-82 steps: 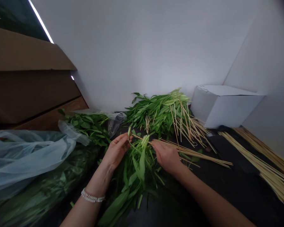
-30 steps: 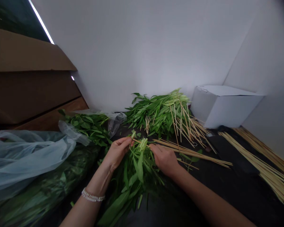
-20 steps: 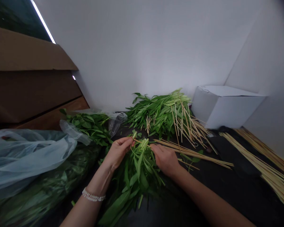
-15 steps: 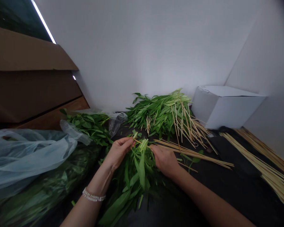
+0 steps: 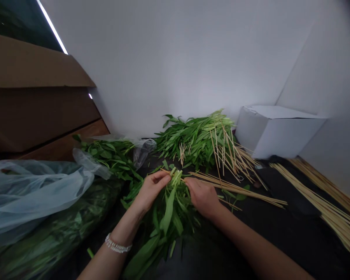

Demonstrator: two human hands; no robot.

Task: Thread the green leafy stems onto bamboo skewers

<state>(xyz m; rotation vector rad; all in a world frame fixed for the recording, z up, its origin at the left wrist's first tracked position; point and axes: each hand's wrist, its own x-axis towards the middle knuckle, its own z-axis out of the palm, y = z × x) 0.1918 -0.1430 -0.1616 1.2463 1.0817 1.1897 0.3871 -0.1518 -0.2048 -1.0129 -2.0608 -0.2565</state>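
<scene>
Several leafy green stems (image 5: 177,177) hang side by side from a thin wooden skewer (image 5: 165,170), their leaves drooping toward me over the dark surface. With finger and thumb closed, my left hand (image 5: 153,188) pinches a leafy green stem (image 5: 172,171) at the left of the bunch. The skewer's tip pokes out just past those fingers. On the other side, my right hand (image 5: 202,196) is closed around the skewer, close against the bunch; its fingertips are partly hidden.
Behind lies a pile of leafy greens (image 5: 189,136) with skewers sticking out. Loose skewers (image 5: 242,188) lie to the right, with more skewers (image 5: 326,202) beyond. A white box (image 5: 282,134) stands at back right. Bagged greens under a plastic bag (image 5: 37,198) and a cardboard box (image 5: 37,112) are left.
My left hand has moved right, bringing the pinched stem along the skewer up to the bunch. The skewer's tip now shows left of that stem. My right hand has stayed nearly still.
</scene>
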